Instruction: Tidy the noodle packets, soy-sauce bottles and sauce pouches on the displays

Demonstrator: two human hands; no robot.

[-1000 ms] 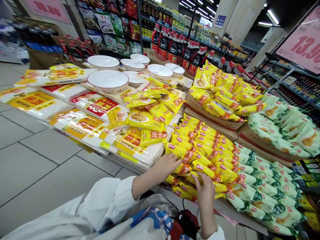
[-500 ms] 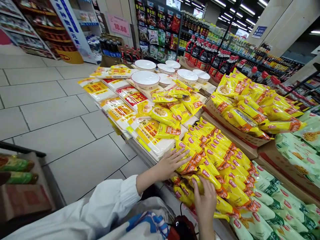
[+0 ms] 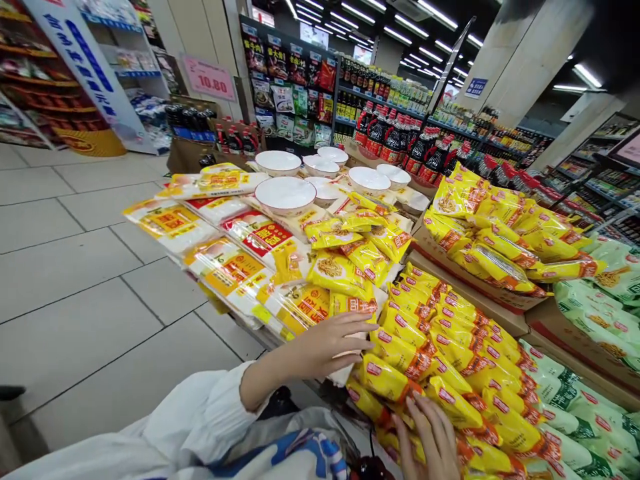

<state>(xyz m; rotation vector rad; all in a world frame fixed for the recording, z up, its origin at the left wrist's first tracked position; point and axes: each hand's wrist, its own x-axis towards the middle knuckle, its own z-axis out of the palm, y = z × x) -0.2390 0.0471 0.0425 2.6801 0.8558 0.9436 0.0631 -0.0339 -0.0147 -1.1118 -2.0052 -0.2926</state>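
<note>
My left hand (image 3: 320,347) is stretched flat with its fingers apart, at the left border of the rows of yellow noodle packets (image 3: 457,333); I cannot tell whether its fingertips touch the nearest one. Lower down, my right hand (image 3: 433,433) rests with extended fingers on the front packets, partly cut off by the bottom edge. A yellow packet (image 3: 384,377) lies between the two hands. Just beyond my left hand, a loose heap of the same noodle packets (image 3: 335,270) lies on large white-and-yellow flat packs (image 3: 300,303).
White bowls (image 3: 285,193) stand on the flat packs at the back. A cardboard box (image 3: 480,287) heaped with yellow packets is at the right, beside pale green packets (image 3: 575,407). Dark bottles with red caps (image 3: 395,137) stand behind. Tiled floor (image 3: 100,313) spreads at the left.
The view has swung leftward, then tilted up slightly. My left hand has lifted off the packets toward the flat packs' edge. My right hand has moved lower and nearer along the front packets.
</note>
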